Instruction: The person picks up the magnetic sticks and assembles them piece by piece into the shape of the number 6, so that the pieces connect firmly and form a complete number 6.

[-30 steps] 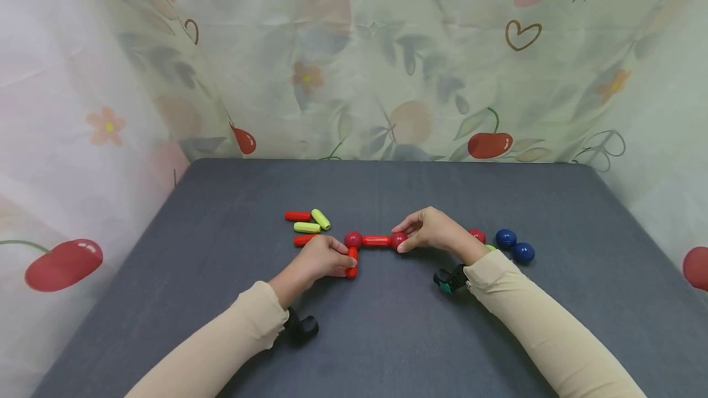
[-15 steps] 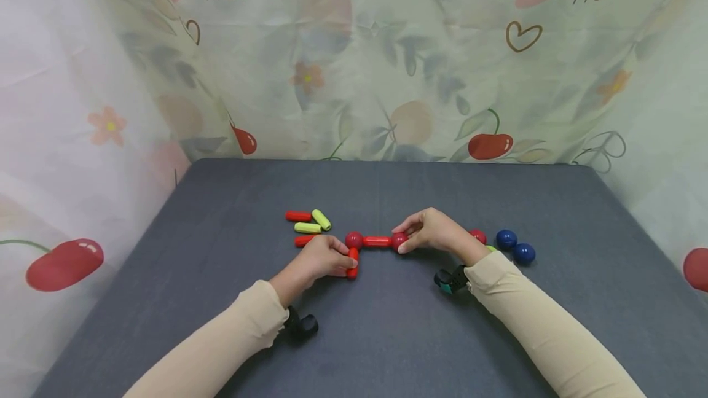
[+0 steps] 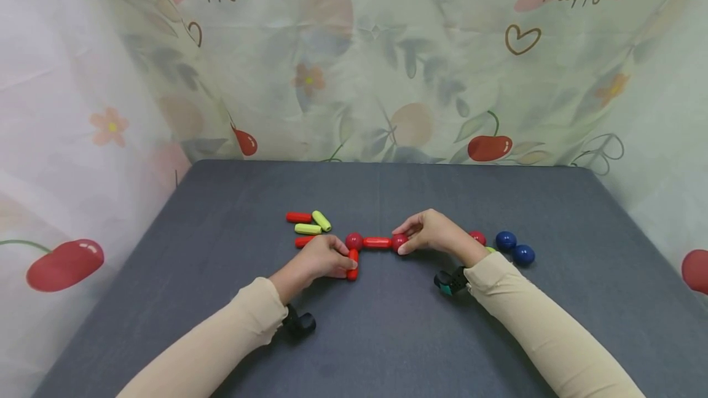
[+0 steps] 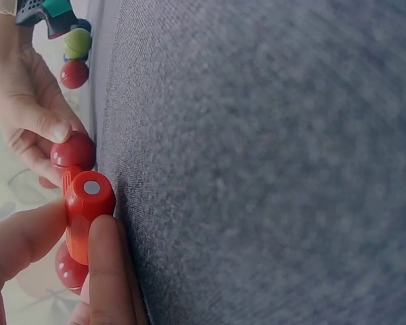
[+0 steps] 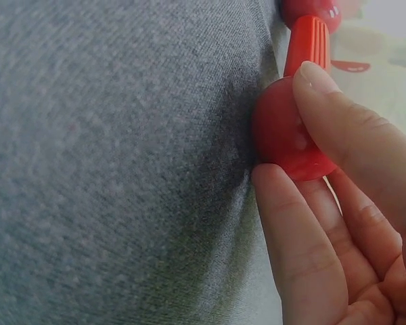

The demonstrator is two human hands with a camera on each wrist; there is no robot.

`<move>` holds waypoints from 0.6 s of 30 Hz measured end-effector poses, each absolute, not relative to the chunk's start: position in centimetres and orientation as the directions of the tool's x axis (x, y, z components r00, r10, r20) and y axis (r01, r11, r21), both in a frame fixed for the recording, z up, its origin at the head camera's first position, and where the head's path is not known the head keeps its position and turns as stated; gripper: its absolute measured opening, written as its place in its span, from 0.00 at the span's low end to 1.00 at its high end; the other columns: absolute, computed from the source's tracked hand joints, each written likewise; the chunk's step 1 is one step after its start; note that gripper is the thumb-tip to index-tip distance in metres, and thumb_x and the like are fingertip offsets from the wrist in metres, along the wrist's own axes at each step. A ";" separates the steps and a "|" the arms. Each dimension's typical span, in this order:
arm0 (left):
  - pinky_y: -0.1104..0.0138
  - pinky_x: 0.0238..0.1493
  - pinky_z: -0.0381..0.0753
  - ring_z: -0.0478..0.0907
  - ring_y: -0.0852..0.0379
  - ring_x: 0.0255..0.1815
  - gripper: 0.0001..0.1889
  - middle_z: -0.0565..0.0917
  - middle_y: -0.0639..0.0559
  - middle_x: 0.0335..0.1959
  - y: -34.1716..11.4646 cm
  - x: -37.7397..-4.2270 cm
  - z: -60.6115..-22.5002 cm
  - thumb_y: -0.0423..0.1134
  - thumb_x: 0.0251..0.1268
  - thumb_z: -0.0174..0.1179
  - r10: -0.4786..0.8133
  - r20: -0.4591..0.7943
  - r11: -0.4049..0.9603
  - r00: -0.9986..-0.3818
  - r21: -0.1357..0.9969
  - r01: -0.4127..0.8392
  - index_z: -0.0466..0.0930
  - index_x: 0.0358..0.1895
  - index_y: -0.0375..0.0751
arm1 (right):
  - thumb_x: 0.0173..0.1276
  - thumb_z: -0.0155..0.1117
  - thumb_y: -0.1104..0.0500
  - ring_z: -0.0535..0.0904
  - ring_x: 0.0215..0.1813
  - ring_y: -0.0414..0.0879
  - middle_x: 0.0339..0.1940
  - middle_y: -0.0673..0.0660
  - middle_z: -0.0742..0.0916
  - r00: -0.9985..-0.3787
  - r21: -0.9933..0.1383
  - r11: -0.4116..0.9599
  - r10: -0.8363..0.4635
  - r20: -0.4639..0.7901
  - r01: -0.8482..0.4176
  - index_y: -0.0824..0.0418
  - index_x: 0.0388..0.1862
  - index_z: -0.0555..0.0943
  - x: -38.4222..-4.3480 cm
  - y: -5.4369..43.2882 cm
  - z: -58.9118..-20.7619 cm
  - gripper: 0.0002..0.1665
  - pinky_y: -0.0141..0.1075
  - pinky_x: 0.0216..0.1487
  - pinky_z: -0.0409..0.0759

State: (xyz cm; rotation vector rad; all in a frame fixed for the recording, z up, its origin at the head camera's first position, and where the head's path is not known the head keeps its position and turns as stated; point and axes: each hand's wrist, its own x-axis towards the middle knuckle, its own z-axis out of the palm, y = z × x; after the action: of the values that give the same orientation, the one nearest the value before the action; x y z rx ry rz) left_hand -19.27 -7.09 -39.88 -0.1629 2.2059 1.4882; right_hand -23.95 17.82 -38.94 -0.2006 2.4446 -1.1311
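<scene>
My left hand (image 3: 325,257) pinches a red rod (image 4: 88,210) between thumb and fingers; a pale round disc shows in the rod's end. The rod's far end meets a red ball (image 3: 354,241). From that ball a second red rod (image 3: 377,242) runs right to another red ball (image 5: 284,128), making an L on the table. My right hand (image 3: 434,235) grips this right-hand ball, thumb on one side and fingertips on the other.
Left of the joined pieces lie loose rods: a red rod (image 3: 298,217), a yellow-green rod (image 3: 307,229), another yellow-green rod (image 3: 321,220) and a red rod (image 3: 305,241) partly behind my left hand. Beyond my right wrist are blue balls (image 3: 506,241), a red ball (image 3: 477,237) and a partly hidden yellow-green ball (image 4: 77,42).
Both hands keep the same holds and the pieces stay in place. Only the head view shifts very slightly.
</scene>
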 end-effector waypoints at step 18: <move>0.65 0.35 0.84 0.82 0.60 0.27 0.14 0.84 0.45 0.33 -7.1 -19.1 -39.9 0.29 0.54 0.69 0.159 -0.424 0.406 -0.892 0.851 -0.332 0.74 0.39 0.34 | 0.51 0.79 0.60 0.82 0.40 0.42 0.42 0.55 0.89 -0.888 -0.778 0.627 -0.340 -0.310 0.032 0.60 0.49 0.85 -23.5 17.9 -38.9 0.24 0.34 0.44 0.81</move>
State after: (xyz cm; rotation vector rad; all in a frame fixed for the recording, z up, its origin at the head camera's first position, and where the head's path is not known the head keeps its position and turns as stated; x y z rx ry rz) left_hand -19.12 -7.12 -39.93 -0.1480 2.2248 1.4951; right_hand -23.49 17.86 -38.87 -0.2438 2.4193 -1.1691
